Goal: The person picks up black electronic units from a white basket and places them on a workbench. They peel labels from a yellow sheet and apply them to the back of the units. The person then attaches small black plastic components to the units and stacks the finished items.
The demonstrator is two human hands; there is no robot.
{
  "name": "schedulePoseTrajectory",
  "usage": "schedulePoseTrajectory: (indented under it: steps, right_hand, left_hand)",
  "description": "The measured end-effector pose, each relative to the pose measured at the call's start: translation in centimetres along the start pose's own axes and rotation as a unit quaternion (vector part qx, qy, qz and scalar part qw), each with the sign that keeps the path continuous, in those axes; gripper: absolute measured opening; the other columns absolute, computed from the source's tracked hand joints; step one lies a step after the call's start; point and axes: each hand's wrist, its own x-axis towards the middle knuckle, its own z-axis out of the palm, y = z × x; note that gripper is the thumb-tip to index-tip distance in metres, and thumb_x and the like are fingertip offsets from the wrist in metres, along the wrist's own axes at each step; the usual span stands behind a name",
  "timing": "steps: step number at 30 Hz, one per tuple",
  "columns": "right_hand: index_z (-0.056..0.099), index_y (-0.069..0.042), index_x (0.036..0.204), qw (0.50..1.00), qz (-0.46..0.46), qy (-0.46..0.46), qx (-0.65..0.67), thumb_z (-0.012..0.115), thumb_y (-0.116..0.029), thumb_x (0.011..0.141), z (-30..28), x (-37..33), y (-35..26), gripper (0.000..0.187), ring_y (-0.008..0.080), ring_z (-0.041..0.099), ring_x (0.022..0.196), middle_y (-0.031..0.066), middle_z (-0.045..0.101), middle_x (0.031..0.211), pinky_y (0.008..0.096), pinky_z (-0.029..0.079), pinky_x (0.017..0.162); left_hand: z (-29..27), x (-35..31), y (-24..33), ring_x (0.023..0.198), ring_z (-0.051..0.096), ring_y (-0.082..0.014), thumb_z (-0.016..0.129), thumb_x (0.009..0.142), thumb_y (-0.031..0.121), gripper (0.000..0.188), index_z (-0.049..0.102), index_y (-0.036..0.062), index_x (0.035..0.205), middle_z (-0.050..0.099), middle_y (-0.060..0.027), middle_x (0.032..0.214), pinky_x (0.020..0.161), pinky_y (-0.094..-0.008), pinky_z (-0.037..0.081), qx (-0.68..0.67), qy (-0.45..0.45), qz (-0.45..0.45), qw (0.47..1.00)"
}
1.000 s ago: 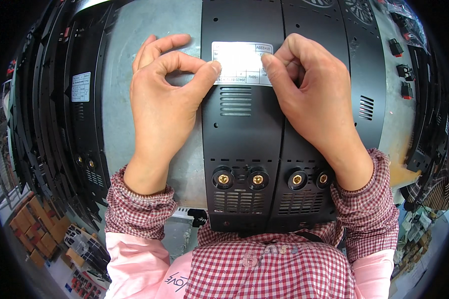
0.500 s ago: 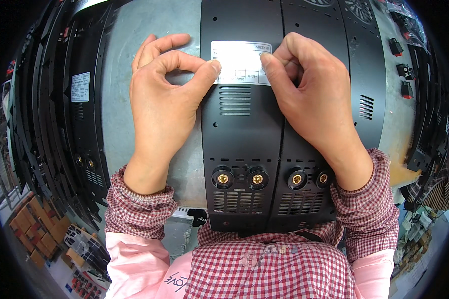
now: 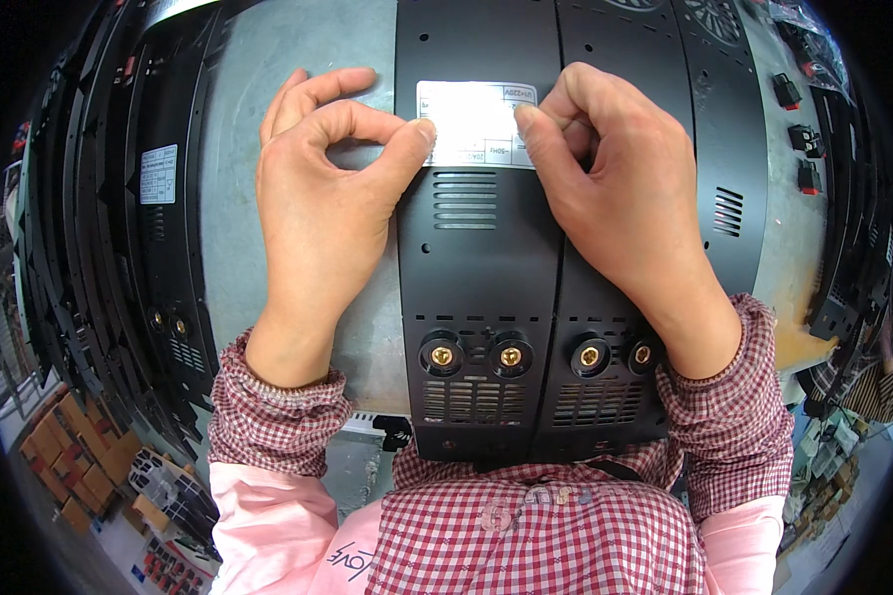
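A white printed label (image 3: 476,124) lies over the black metal panel (image 3: 476,273) in front of me, just above its row of vent slots. Its left edge is pinched by my left hand (image 3: 327,203), thumb against fingertip. On the label's right edge, my right hand (image 3: 630,174) grips with the thumb on top and the fingers curled in. Whether the label is stuck down or held just off the metal, I cannot tell. Round black sockets with brass centres (image 3: 511,355) sit at the panel's near end.
A second black panel (image 3: 610,288) adjoins on the right. Black rocker switches with red parts (image 3: 809,177) lie on the metal table (image 3: 298,40) at the right. Stacked black panels (image 3: 89,228) stand at the left, one bearing a similar label (image 3: 159,175). Cardboard boxes (image 3: 79,451) are at lower left.
The panel, the label and both hands appear shifted very slightly left together. Both hands keep the same pinch on the label's edges.
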Motion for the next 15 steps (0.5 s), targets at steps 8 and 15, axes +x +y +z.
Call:
schedulePoseTrajectory:
  steps: [8,15]
  right_hand:
    - [0.056,-0.006,0.075,1.000,0.002,-0.006,-0.016,0.070,-0.014,0.083,-0.06,0.03,-0.15,0.017,0.0308,0.062,0.064,0.0087,0.061,0.071,0.0407,0.047,0.056]
    - [0.056,-0.006,0.075,1.000,-0.005,0.003,-0.027,0.072,-0.016,0.081,0.16,-0.03,-0.09,0.020,0.0313,0.063,0.067,0.0087,0.061,0.072,0.0419,0.048,0.058]
  left_hand:
    - [0.16,-0.02,-0.10,0.130,0.046,-0.0353,0.080,0.077,0.017,0.015,0.075,0.0036,0.078,0.064,-0.0158,0.121,0.115,-0.0472,0.027,0.020,0.012,0.005,1.000]
    - [0.34,-0.03,0.34,0.133,0.045,-0.0364,0.081,0.078,0.017,0.017,0.070,0.0029,0.077,0.064,-0.0172,0.123,0.114,-0.0463,0.026,0.048,0.023,0.032,0.998]
